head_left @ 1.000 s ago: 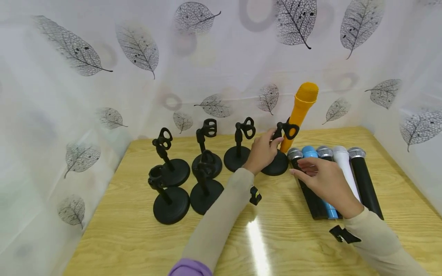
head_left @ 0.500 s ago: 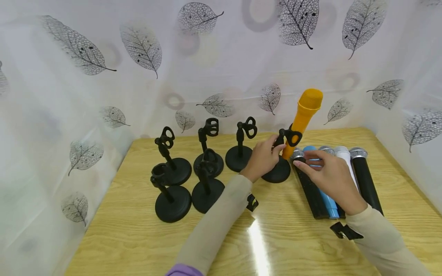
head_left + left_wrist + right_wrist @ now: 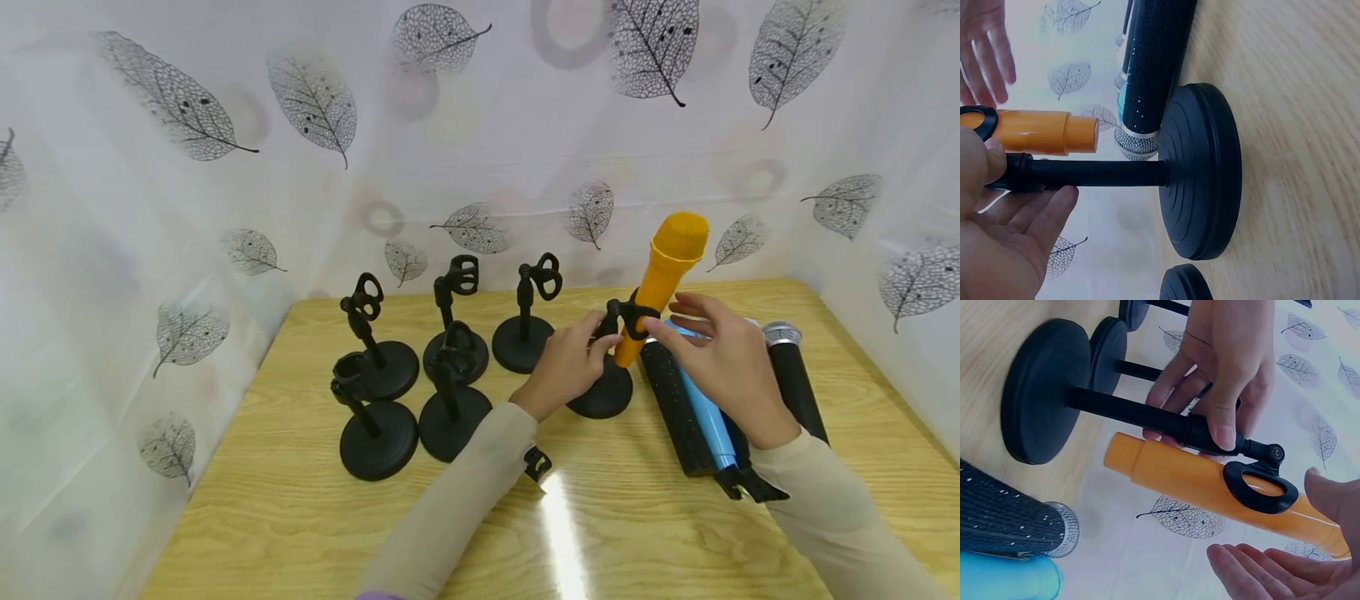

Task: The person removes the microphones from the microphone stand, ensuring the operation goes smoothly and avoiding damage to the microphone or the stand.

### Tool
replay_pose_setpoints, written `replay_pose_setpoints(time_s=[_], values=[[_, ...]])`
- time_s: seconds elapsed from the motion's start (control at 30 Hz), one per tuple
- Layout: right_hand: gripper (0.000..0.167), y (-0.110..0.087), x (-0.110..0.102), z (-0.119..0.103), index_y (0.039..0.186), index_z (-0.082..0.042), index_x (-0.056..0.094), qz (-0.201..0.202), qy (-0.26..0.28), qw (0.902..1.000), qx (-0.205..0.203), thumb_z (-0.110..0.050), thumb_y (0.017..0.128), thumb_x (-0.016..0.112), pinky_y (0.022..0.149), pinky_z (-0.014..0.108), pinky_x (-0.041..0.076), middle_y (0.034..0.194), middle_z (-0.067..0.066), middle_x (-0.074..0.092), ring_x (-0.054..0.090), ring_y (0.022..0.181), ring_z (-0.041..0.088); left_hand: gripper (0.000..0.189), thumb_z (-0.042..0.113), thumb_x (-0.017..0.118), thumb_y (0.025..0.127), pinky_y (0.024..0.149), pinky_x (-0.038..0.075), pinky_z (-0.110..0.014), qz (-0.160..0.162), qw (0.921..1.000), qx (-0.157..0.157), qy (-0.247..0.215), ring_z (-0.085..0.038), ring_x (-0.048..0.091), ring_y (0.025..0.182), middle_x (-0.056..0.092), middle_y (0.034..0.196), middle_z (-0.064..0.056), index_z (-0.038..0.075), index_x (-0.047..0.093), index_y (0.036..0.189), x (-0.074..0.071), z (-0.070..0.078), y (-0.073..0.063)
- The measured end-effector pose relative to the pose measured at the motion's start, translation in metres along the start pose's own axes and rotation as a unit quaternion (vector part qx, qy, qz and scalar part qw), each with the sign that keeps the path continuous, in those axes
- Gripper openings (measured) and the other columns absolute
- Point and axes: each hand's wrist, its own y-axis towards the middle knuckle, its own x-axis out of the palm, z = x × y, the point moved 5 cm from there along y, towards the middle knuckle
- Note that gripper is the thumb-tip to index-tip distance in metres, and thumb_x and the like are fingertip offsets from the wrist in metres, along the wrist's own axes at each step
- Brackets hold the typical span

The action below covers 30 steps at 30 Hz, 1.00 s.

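My left hand (image 3: pixel 566 358) grips the upright post of a black desktop microphone stand (image 3: pixel 1129 412), thumb on the collar below the joint in the right wrist view. A yellow-orange microphone (image 3: pixel 660 271) sits tilted in that stand's clip (image 3: pixel 1263 490), its head up and its lower end beside the post. Close to the microphone, my right hand (image 3: pixel 723 358) has its fingers extended and thumb apart, and the microphone passes between them in the right wrist view. Seen from the left wrist, the right fingers (image 3: pixel 988 59) are straight and stand off from the microphone's body.
Several other black stands with unfilled clips, one of them a front stand (image 3: pixel 378 440), occupy the left and middle of the table. At right lie a black speckled microphone (image 3: pixel 678 408), a blue one (image 3: pixel 708 421) and a silver-headed black one (image 3: pixel 798 383). A leaf-print curtain (image 3: pixel 480 125) hangs behind.
The stand with the yellow-orange microphone has come nearer to me, with my left hand on it. My right hand has risen from over the lying microphones to beside the yellow-orange one.
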Motion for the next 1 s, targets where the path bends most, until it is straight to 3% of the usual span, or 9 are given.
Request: replay_pose_setpoints(time_s=[0.1, 0.17, 0.6, 1.0], values=[[0.060, 0.003, 0.002, -0.004, 0.136, 0.003, 0.058, 0.003, 0.025, 0.9996, -0.007, -0.033, 0.092, 0.077, 0.074, 0.007, 0.048, 0.128, 0.027, 0.064, 0.067, 0.108, 0.043, 0.024, 0.027, 0.051, 0.108, 0.052, 0.040, -0.017, -0.001, 0.9999, 0.008, 0.012, -0.007, 0.049, 0.055, 0.064, 0.082, 0.000, 0.010, 0.056, 0.123, -0.002, 0.002, -0.004], [0.058, 0.004, 0.004, -0.006, 0.135, 0.003, 0.058, 0.004, 0.042, 0.9990, -0.011, -0.030, 0.092, 0.078, 0.073, 0.001, 0.042, 0.127, 0.026, 0.064, 0.067, 0.108, 0.043, 0.024, 0.027, 0.051, 0.107, 0.052, 0.040, -0.017, -0.002, 0.9998, 0.010, 0.015, -0.007, 0.049, 0.056, 0.063, 0.081, 0.000, 0.009, 0.056, 0.122, -0.003, 0.002, -0.007], [0.044, 0.005, 0.013, -0.021, 0.122, 0.005, 0.062, -0.008, 0.072, 0.9966, -0.039, -0.021, 0.090, 0.080, 0.073, 0.003, 0.045, 0.114, 0.023, 0.068, 0.068, 0.103, 0.044, 0.018, 0.026, 0.051, 0.108, 0.048, 0.035, -0.017, -0.010, 0.9996, 0.023, 0.013, -0.007, 0.042, 0.049, 0.050, 0.066, 0.001, 0.010, 0.055, 0.117, -0.009, 0.006, -0.026], [0.031, -0.004, 0.018, -0.036, 0.111, 0.003, 0.069, -0.011, 0.070, 0.9948, -0.073, -0.016, 0.089, 0.081, 0.068, 0.004, 0.047, 0.103, 0.021, 0.073, 0.074, 0.081, 0.037, 0.019, 0.022, 0.055, 0.106, 0.050, 0.035, -0.017, -0.007, 0.9995, 0.029, -0.009, -0.008, 0.042, 0.051, 0.048, 0.067, 0.000, 0.007, 0.056, 0.118, -0.020, 0.004, -0.050]])
